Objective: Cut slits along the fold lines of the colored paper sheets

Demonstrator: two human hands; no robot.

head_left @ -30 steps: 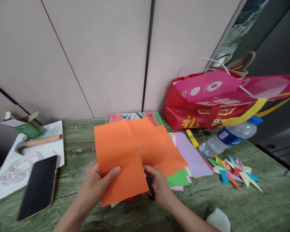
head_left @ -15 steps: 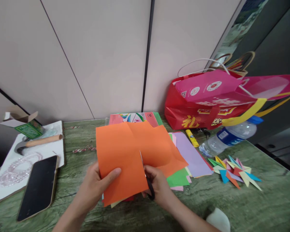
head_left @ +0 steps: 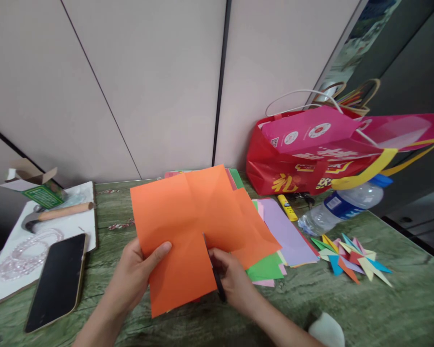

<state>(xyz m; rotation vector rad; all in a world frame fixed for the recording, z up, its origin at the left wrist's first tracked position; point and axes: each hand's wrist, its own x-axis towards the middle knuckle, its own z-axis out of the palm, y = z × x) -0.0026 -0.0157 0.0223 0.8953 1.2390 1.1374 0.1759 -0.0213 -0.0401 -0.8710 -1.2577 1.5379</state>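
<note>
My left hand (head_left: pixel 139 272) grips the left edge of an orange sheet of paper (head_left: pixel 171 221), thumb on top and fingers underneath. My right hand (head_left: pixel 233 279) is closed round dark-handled scissors (head_left: pixel 219 284). The scissors' blades stand in the sheet at a cut that runs up from its near edge. The sheet is held above the table, tilted, with a faint crease across it. Beneath its right side lies more orange paper (head_left: pixel 256 241), on top of green sheets (head_left: pixel 267 266) and a purple sheet (head_left: pixel 284 231).
At left are a phone (head_left: pixel 58 279), a hammer (head_left: pixel 58 212), a bead string (head_left: pixel 29 255) and a small green box (head_left: pixel 43 190). At right are a glue stick (head_left: pixel 287 207), a water bottle (head_left: pixel 347 202), folded paper pieces (head_left: pixel 350 258) and a red bag (head_left: pixel 271 159).
The orange sheet has shifted left and turned a little, its top corner now higher and over the booklet behind. Both hands moved slightly left with it, still holding the sheet and scissors.
</note>
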